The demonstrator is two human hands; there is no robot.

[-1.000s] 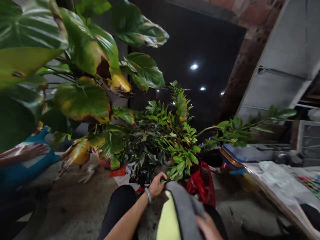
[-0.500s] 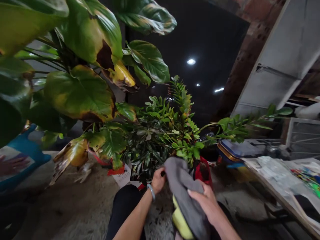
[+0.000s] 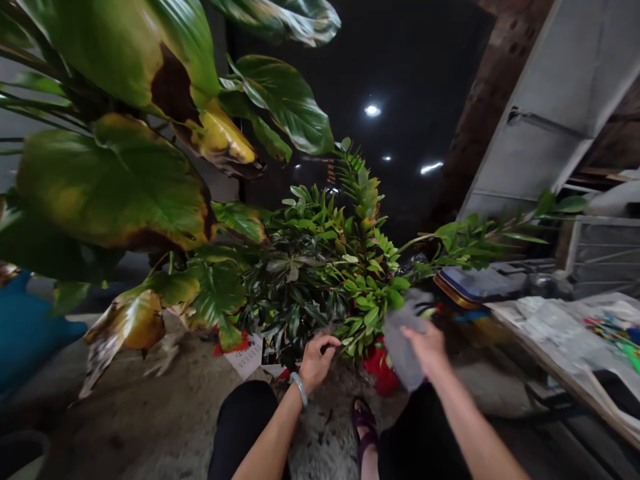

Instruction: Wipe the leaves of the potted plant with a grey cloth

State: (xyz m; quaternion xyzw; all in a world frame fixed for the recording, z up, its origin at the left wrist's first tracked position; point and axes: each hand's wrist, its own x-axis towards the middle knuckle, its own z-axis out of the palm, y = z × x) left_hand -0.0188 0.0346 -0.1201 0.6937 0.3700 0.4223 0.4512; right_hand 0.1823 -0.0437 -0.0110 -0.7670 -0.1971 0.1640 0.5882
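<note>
My right hand (image 3: 427, 348) grips a grey cloth (image 3: 404, 350), blurred by motion, to the right of the leafy green plant (image 3: 367, 313). Low at that plant's front edge, the thumb and forefinger of my left hand (image 3: 319, 363) are pinched together beside the lowest leaves. Whether a leaf or stem is between those fingertips I cannot make out. A pale bracelet circles my left wrist. Behind the cloth, a red pot or bag (image 3: 383, 370) shows in part under the leaves.
A large broad-leaved plant (image 3: 115, 187) with browned edges overhangs the left, near a blue object (image 3: 30, 333). A cluttered table (image 3: 555, 360) stands at right, with a tin box (image 3: 475, 283) behind it. A printed sheet (image 3: 245, 355) lies under the plants. My foot (image 3: 365, 427) is on the floor.
The cloth has moved with my right hand away from my left hand, to the right and farther out. My left hand stays low by the plant. The view has shifted slightly.
</note>
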